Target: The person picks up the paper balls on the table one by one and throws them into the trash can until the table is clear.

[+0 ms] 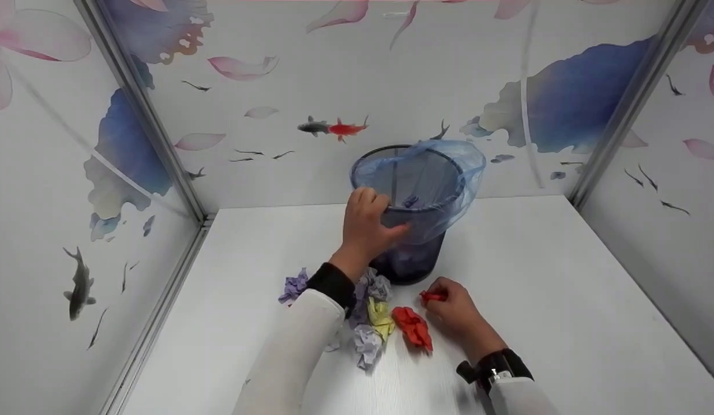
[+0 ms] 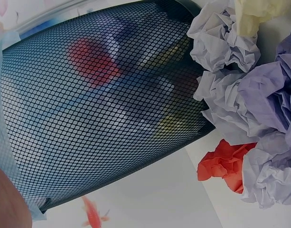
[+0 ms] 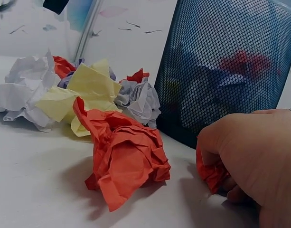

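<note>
A dark mesh wastebasket [image 1: 417, 262] stands at the back of the table, lined with a thin blue plastic bag [image 1: 469, 173] folded over its rim. My left hand [image 1: 365, 225] grips the near left of that rim, thumb outside. Crumpled papers, red and yellow among them, show through the mesh in the left wrist view. By the basket's foot, my right hand [image 1: 458, 308] pinches a crumpled red paper [image 3: 211, 173] low over the table. A larger crumpled red paper [image 3: 128, 156] lies to the left of that hand.
In front of the basket lie several more paper balls: a yellow one [image 1: 381, 318], a white one [image 1: 368, 346] and a purple one [image 1: 295, 286] farther left. Behind the table rises a printed wall panel [image 1: 265, 173], with metal posts [image 1: 143, 109] at the corners.
</note>
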Motion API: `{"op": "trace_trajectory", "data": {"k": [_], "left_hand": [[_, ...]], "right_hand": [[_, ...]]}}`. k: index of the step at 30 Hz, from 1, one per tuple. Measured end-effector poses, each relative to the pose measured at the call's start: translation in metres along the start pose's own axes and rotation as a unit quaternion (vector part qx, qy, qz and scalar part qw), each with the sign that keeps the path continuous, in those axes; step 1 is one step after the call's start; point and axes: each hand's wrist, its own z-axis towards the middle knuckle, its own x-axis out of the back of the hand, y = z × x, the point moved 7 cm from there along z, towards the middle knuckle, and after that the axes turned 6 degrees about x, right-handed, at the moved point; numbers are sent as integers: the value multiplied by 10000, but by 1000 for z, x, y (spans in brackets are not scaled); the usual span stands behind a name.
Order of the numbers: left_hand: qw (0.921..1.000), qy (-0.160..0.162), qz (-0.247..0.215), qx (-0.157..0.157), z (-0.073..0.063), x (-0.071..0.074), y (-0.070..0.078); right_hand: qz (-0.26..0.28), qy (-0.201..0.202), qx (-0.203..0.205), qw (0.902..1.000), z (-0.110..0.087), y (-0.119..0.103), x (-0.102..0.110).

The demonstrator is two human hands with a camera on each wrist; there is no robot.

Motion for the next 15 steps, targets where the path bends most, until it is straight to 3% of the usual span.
{"op": "trace_trajectory", "data": {"k": [9,15], "left_hand": [[10000,36,-44,9,2,-1,0],[9998,-98,-97,135,0,-1,-1]], "right_hand": [[601,271,266,9975,0,0,5],[703,441,81,9965,-2,0,7]]}}
